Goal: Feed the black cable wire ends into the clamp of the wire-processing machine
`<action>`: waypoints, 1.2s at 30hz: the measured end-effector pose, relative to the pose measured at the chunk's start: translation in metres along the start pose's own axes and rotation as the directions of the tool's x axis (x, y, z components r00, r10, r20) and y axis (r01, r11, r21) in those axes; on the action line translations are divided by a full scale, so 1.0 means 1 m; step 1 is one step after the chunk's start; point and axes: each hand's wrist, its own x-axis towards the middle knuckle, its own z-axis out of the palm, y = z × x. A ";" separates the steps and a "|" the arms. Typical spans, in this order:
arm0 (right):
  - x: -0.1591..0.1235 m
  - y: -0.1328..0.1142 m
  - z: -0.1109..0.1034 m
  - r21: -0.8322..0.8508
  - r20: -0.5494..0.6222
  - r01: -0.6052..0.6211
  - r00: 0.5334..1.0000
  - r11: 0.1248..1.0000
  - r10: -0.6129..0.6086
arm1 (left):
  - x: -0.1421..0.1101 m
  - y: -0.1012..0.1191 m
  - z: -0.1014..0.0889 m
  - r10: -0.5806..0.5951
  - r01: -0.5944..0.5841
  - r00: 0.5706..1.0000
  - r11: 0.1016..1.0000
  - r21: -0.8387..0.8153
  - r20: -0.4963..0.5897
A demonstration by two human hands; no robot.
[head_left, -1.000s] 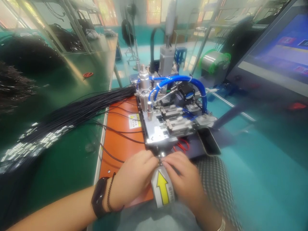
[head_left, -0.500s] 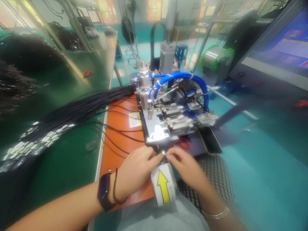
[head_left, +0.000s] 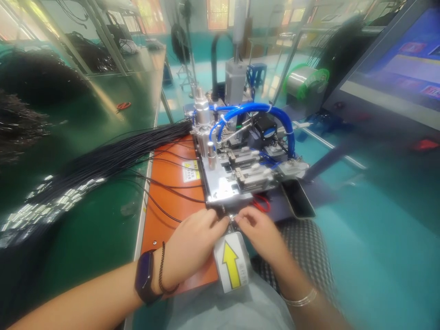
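Observation:
My left hand (head_left: 194, 245) is closed in a pinch just in front of the machine (head_left: 223, 185). A thin black cable (head_left: 165, 213) runs up to it from the left and disappears behind the hand. A small shiny metal piece (head_left: 232, 217) shows between the fingertips of both hands; its exact kind is too small to make out. My right hand (head_left: 261, 233) has thumb and forefinger pinched at that piece, the other fingers curled. Right below the fingertips is a white block with a yellow arrow (head_left: 230, 263).
A thick bundle of black cables (head_left: 113, 158) lies across the green table (head_left: 113, 215) to the orange board (head_left: 165, 174). Blue air hoses (head_left: 254, 107) arch over the machine. A phone (head_left: 298, 198) lies at its right, near red wire (head_left: 261, 203). A green-rimmed spool (head_left: 305, 82) stands behind.
The whole view has shifted slightly. Both hands stay pinched at the same spot in front of the machine, with only a slight shift of the right fingers.

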 end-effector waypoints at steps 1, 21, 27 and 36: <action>0.000 -0.001 0.000 -0.008 -0.003 -0.002 1.000 1.000 0.002 | 0.000 0.001 0.000 -0.003 0.003 1.000 1.000 0.012 0.006; 0.014 0.007 0.001 0.088 0.081 -0.042 0.996 0.995 0.035 | 0.008 0.016 -0.010 -0.102 0.087 0.984 0.990 0.110 0.144; 0.014 0.006 -0.004 0.147 0.115 -0.029 0.993 0.989 0.012 | 0.004 0.016 -0.006 -0.013 0.007 0.999 0.989 0.146 0.041; 0.013 0.007 -0.002 0.162 0.070 0.046 0.996 0.986 -0.058 | 0.000 0.011 -0.003 0.074 -0.068 0.997 0.988 0.139 -0.038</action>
